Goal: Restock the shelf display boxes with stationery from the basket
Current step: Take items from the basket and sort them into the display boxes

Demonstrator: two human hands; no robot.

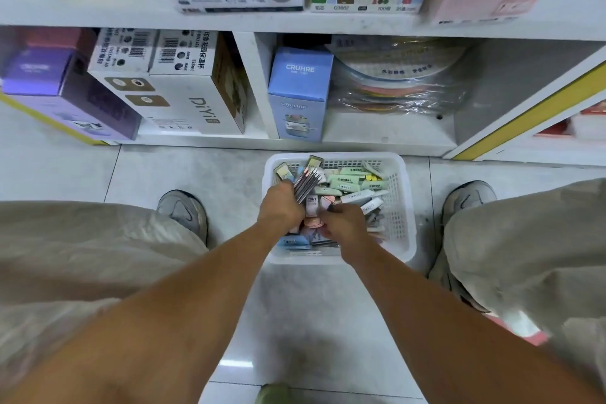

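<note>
White plastic basket [401, 207] sits on the floor below the shelf; the left hand [281, 207] grips a fanned bundle of pencils [306, 183] that could slip loose while the right hand [341, 223], fingers curled, digs among erasers

White lattice basket [401, 207]; pale green, pink and blue stationery packs [347, 182]; beige trousers [82, 239].

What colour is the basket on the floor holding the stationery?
White, a perforated plastic basket, seen clearly in the head view between the person's feet.
</note>
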